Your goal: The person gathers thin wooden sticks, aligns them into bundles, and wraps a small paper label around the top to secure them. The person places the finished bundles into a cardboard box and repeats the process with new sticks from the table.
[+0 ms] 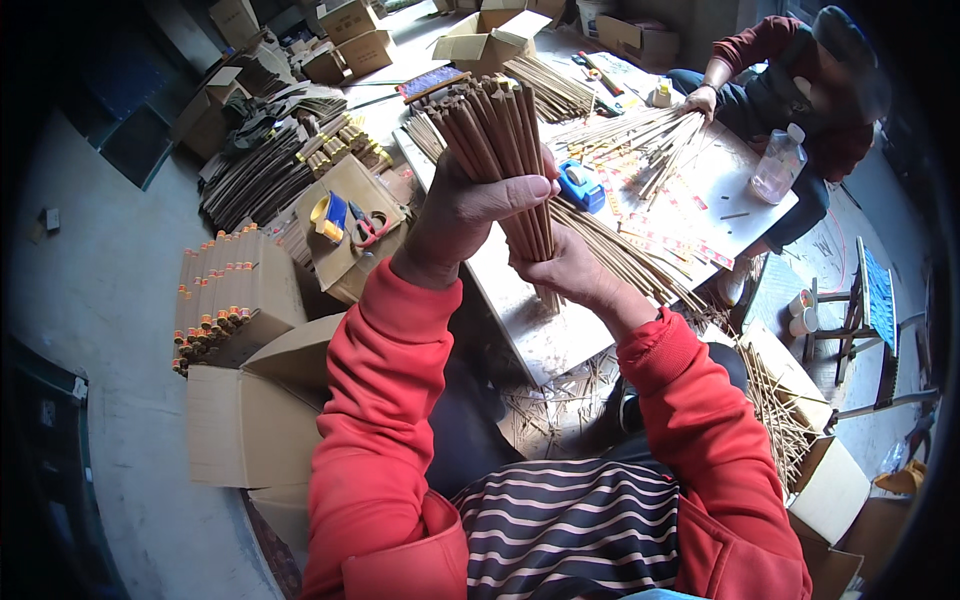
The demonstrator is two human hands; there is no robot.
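Left hand (470,205) is closed around the upper part of a thick bundle of brown incense sticks (497,130), thumb wrapped across the front. The bundle's long axis runs near upright, tips fanning up and away from the person, held above the near edge of the white work table (560,335). Right hand (565,268) sits just below and right of the left, cupped against the bundle's lower stems and touching them; whether it fully grips cannot be told.
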